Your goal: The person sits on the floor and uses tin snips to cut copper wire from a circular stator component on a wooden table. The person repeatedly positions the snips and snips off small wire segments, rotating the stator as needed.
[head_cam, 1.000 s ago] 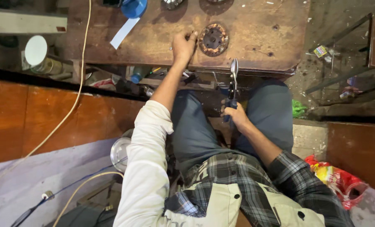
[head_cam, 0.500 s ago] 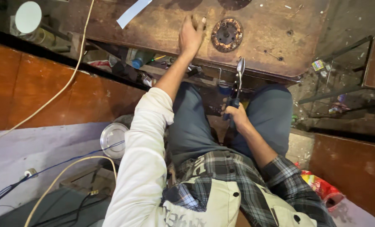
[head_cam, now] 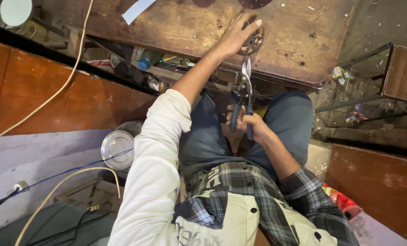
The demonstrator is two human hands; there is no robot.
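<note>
Head view: looks straight down on a seated person at a low, rusty brown metal worktable [head_cam: 176, 27], knees tucked under its near edge.
Left hand: the left hand [head_cam: 237, 34] reaches out over the tabletop, fingers spread and curled down over a round, rusty toothed metal disc [head_cam: 254, 42]. The palm covers most of the disc; it appears pressed flat, probably to keep the part from sliding. Whether the fingertips grip its rim cannot be told.
Right hand: the right hand [head_cam: 251, 127] rests low between the thighs, fingers wrapped tight around the dark-sleeved handles of a pair of steel pliers [head_cam: 245, 86]. The handles sit close together.
Pliers: held upright, bright nose pointing at the table edge just below the disc, apart from it. The nose looks shut with nothing in it. Judged as a ready position, close to the work.
Disc position: near the front edge of the table, within easy reach of both hands.
Surroundings: a white paper strip [head_cam: 139, 9] lies on the far left of the table. A cream cable [head_cam: 71, 77] trails across the reddish-brown panel [head_cam: 53, 100] at left. A clear round plastic lid [head_cam: 117, 149] sits on the floor beside the left sleeve. A red wrapper [head_cam: 342, 202] lies by the right elbow.
</note>
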